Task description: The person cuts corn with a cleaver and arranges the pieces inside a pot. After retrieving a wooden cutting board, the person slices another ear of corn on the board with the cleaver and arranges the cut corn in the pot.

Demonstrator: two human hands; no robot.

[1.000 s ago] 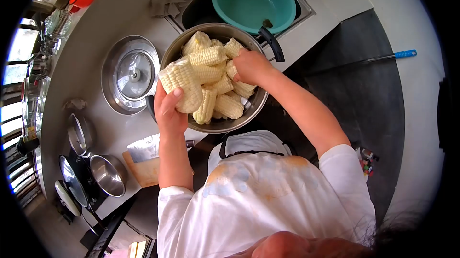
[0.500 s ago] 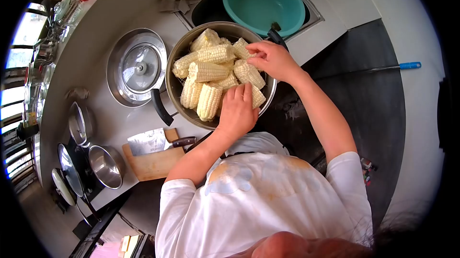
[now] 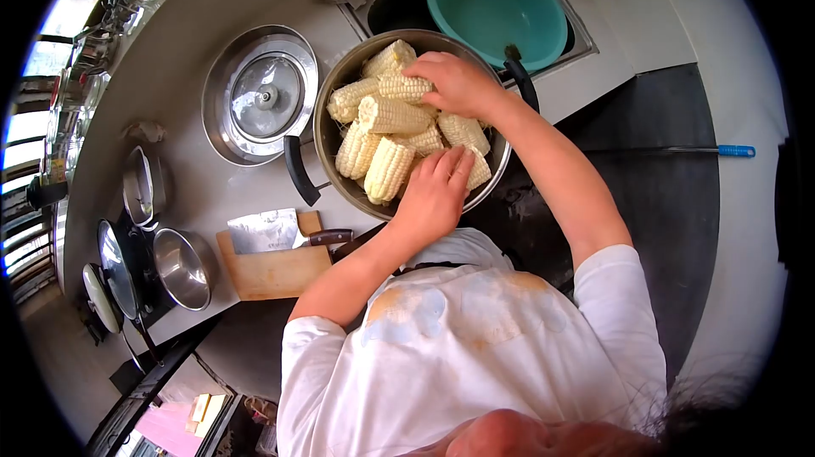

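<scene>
A large steel pot [image 3: 333,177] with black handles is heaped with short pieces of pale corn on the cob [image 3: 396,115]. My right hand [image 3: 463,87] reaches over the far right side, its fingers curled on a corn cob [image 3: 404,87] near the top of the heap. At the front right, my left hand [image 3: 437,189] lies over another corn cob [image 3: 479,173], fingers bent together around its upper side. The left thumb is hidden.
Left of the pot lies a round metal lid [image 3: 265,98]. A cleaver [image 3: 276,232] rests on a wooden board [image 3: 276,274]. Steel bowl [image 3: 182,270] and pans stand further left. Behind, a green basin [image 3: 497,7] sits in the sink. A blue-ended pole [image 3: 735,151] is at right.
My right hand has moved left and away from me, from the right-side cobs to one near the top. My left hand stays at the front cob. The whole view has shifted slightly.
</scene>
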